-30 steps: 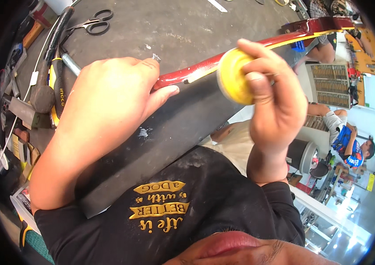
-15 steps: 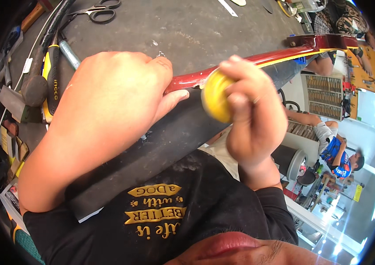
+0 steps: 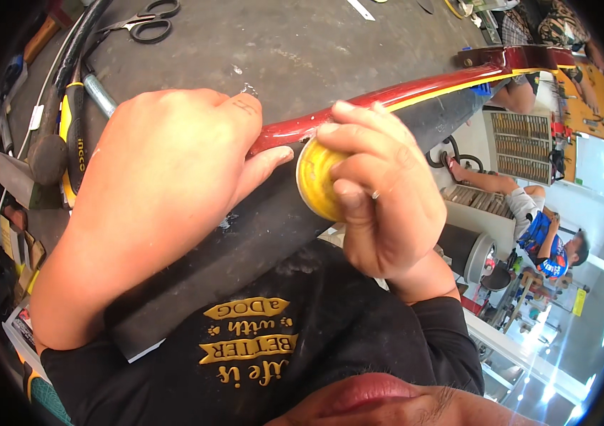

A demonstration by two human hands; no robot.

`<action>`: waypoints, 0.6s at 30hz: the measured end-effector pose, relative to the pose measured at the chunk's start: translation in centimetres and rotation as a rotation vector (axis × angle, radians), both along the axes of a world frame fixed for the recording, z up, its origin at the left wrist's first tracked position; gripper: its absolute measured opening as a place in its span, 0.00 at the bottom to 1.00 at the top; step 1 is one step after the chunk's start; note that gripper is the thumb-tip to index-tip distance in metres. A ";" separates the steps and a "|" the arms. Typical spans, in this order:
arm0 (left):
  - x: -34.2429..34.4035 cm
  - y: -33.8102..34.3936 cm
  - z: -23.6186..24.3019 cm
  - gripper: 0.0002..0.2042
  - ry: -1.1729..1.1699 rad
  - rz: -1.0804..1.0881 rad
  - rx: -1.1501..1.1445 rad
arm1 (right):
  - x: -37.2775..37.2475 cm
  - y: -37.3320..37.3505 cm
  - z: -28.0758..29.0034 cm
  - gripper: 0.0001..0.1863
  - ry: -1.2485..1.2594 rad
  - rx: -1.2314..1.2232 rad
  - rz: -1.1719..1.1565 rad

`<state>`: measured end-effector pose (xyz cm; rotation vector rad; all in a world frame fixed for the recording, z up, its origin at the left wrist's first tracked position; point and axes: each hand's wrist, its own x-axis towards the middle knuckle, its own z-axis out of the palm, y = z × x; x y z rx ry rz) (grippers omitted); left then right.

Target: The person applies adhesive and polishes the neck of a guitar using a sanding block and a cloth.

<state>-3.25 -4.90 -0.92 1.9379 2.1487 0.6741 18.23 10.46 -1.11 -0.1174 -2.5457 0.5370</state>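
A long, glossy dark red wooden piece [image 3: 416,94] with a yellow edge, like a guitar neck, slants from the middle to the upper right. My left hand [image 3: 174,153] is curled over its near end, thumb extended along the side. In my right hand [image 3: 398,192] is a round yellow disc [image 3: 318,177], pinched between thumb and fingers. The disc is held beside the red piece, close to my left thumb; whether it touches the surface cannot be made out. Under both lies a long black support [image 3: 273,206], partly hidden by my hands.
Scissors [image 3: 149,28] lie at the far left of the grey bench [image 3: 281,64]. A yellow-and-black handled tool [image 3: 73,135], a mallet head [image 3: 49,153] and a metal tube [image 3: 100,96] sit left of my arm. Another person [image 3: 547,238] sits at the right, past a drawer cabinet [image 3: 521,145].
My right hand and the yellow disc have shifted slightly left, closer to my left thumb. The disc was blurred by motion before. My left hand keeps its grip.
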 end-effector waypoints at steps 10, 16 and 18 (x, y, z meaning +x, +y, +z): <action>0.0 0.1 -0.1 0.19 0.012 0.002 -0.014 | 0.0 1.2 -1.4 0.03 0.169 -0.067 -0.177; 0.0 0.0 -0.1 0.19 0.011 0.006 -0.026 | 0.1 1.3 -1.3 0.06 0.152 -0.035 -0.132; 0.0 0.1 0.1 0.18 0.022 -0.010 -0.043 | 0.0 1.1 -1.3 0.09 0.130 -0.019 -0.110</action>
